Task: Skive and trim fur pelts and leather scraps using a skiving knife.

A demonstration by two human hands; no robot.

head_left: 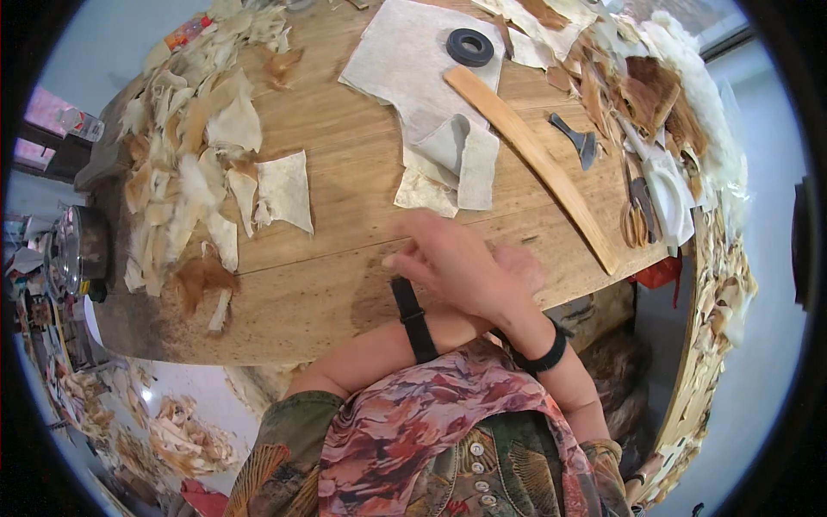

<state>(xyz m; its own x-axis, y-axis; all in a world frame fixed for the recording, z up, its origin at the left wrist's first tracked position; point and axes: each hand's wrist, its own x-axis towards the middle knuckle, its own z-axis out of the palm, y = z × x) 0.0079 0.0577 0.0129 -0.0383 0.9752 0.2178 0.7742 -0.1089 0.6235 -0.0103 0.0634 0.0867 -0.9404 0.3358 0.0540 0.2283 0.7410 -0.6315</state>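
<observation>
My forearms cross at the table's front edge. My right hand (pixel 461 263) lies over my left forearm, a little blurred, fingers loosely bent and apart with nothing seen in them. Just below its fingers is a black strap (pixel 416 323) around my left forearm, its end sticking up. My left hand (pixel 524 265) lies mostly hidden behind the right one, its fingers not visible. Beyond the hands is a pale hide sheet (pixel 388 65) with a folded flap (pixel 476 168). To its right lies a long curved wooden strip (pixel 538 168).
On the wooden table (pixel 345 293) are a black tape roll (pixel 469 47), a dark wide-bladed tool (pixel 575 140), scissors (pixel 637 215) and a white plastic object (pixel 668 194). Hide and fur scraps (pixel 177 172) heap at the left; a square hide piece (pixel 289 191) lies beside them.
</observation>
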